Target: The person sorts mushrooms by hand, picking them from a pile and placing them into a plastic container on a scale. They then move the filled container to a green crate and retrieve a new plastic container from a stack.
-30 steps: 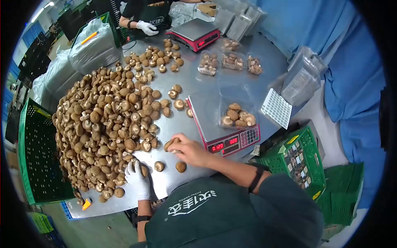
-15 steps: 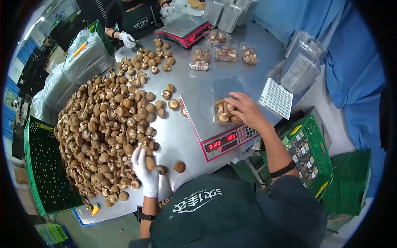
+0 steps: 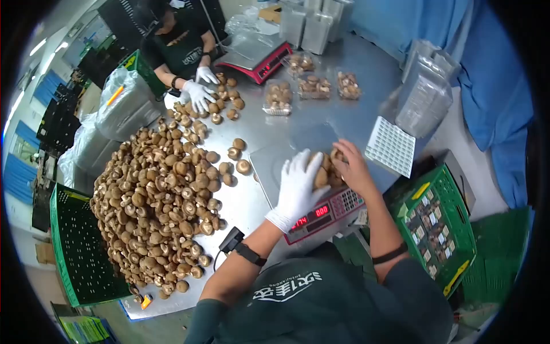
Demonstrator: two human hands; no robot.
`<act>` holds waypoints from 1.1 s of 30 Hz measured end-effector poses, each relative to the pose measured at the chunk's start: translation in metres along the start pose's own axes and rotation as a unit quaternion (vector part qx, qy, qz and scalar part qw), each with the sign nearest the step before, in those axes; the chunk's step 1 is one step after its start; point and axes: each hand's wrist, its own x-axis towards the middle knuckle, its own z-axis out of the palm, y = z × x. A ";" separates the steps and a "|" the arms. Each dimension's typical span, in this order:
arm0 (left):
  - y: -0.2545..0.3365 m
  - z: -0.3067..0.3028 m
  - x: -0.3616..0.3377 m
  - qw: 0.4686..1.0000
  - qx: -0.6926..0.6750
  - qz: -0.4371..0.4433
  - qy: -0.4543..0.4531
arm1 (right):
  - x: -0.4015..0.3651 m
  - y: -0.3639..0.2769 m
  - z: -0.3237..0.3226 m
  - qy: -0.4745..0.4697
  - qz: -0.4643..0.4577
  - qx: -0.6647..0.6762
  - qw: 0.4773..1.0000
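Note:
On the steel plate of the near red scale (image 3: 303, 234), shiitake mushrooms (image 3: 322, 179) sit in a clear plastic box whose walls are mostly hidden. My left hand (image 3: 299, 186), in a white glove, reaches across the scale and curves around mushrooms at the left of the box, thumb toward me. My bare right hand (image 3: 354, 171) grips the box's right side, fingers bent over the mushrooms there. The red display is partly covered by my left wrist. A large heap of shiitake mushrooms (image 3: 154, 212) lies to my left, with a few loose ones between heap and scale.
Filled mushroom boxes (image 3: 314, 87) stand farther back near a second red scale (image 3: 252, 57). Across the table a co-worker's gloved hands (image 3: 199, 94) touch mushrooms. A label sheet (image 3: 391, 146) and stacked clear boxes (image 3: 427, 94) lie at right, above a green crate (image 3: 438, 229).
My left hand has moved from the heap to the box on the scale. My right hand stays at the box. The display reading has changed. The co-worker's hands have come onto the mushrooms.

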 end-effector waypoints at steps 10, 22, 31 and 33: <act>0.001 0.000 -0.002 0.992 0.106 0.034 -0.066 | -0.036 -0.039 0.028 0.061 -0.028 -0.052 0.996; -0.032 -0.030 -0.042 0.997 0.015 -0.069 -0.023 | -0.034 -0.051 0.014 0.077 -0.065 -0.014 0.995; -0.045 -0.051 -0.099 0.987 -0.044 -0.109 0.113 | -0.031 -0.077 0.015 0.117 -0.079 0.022 0.990; -0.063 -0.058 -0.127 0.979 -0.042 -0.125 0.158 | -0.031 -0.077 0.009 0.150 -0.080 0.019 0.985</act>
